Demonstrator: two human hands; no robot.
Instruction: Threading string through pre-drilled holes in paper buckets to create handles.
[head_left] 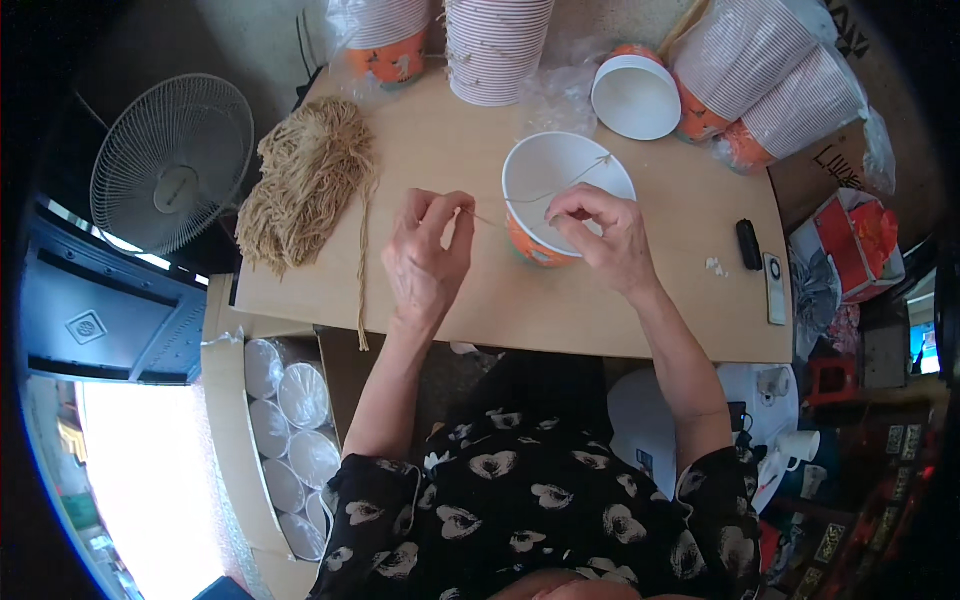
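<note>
A white paper bucket [540, 165] with an orange printed outside stands upright on the table in front of me. Over its mouth are both of my hands, closed in pinches. A thin tan cord [592, 170] runs across the bucket's opening, with a knotted or frayed end near the far right rim. My left hand [425, 255], just left of the bucket, pinches a strand of this cord between thumb and forefinger. My right hand [612, 240] pinches the cord above the near right rim; its fingertips partly hide it.
A heap of tan cords [305, 185] lies on the table's left, strands hanging over the front edge. Behind are a tall stack of buckets [497, 50], bagged stacks [750, 60] and a tipped bucket [637, 97]. A fan [175, 165] stands left; a carton [235, 430] holds wrapped cups.
</note>
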